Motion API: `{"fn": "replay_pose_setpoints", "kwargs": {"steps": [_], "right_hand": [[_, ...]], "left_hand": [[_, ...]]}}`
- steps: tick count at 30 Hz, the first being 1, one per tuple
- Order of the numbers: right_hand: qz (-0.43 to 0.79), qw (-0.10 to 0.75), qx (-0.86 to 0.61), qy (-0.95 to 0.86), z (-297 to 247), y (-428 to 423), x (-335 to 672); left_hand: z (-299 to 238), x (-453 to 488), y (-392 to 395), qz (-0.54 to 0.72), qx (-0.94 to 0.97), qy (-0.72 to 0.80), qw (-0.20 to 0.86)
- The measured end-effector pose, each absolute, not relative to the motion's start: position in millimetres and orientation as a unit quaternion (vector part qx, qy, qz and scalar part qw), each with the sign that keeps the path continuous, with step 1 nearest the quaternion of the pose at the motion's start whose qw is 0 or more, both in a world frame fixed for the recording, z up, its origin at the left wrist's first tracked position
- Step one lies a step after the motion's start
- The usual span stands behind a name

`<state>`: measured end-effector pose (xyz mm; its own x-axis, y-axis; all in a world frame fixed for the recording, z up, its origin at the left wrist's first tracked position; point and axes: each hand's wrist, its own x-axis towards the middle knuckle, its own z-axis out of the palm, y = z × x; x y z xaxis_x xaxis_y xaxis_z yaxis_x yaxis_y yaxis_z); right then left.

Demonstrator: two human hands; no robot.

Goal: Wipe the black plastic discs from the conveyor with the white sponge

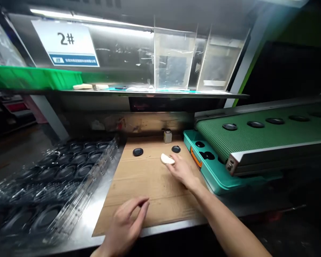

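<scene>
My right hand [180, 169] is closed on a white rounded pad [166, 159], gripping its right end above the cardboard sheet [152, 182]. What the pad is made of I cannot tell. Just behind it lies a small round black plastic part [176, 149], with a similar black round part [138, 152] farther left. Low over the cardboard's near edge is my left hand [128, 221]. Its thumb and forefinger are bent together in a loop, tips almost meeting, and nothing shows between them.
A small bottle [167, 136] stands at the cardboard's back edge. Clear trays [61, 175] of black parts fill the left. On the right, a teal bin [216, 178] sits beneath a green conveyor belt [267, 139] carrying several black parts. A metal shelf [149, 93] crosses above.
</scene>
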<state>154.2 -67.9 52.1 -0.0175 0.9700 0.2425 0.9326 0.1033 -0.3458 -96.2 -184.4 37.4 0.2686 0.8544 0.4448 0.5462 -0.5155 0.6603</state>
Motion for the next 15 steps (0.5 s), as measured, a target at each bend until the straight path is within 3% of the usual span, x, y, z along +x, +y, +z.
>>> {"fn": "replay_pose_setpoints", "kwargs": {"steps": [5,10,15], "right_hand": [[0.076,0.162,-0.646,-0.742,35.1,-1.5,143.1],[0.072,0.2,-0.632,-0.745,21.0,1.7,155.5],[0.104,0.234,-0.629,-0.734,6.7,2.8,161.7]], "left_hand": [[51.5,-37.1,-103.6,0.289,0.809,0.451,0.242],[63.8,-0.4,-36.6,0.288,0.807,0.467,0.221],[113.1,105.2,36.4,0.35,0.831,0.404,0.153]]}}
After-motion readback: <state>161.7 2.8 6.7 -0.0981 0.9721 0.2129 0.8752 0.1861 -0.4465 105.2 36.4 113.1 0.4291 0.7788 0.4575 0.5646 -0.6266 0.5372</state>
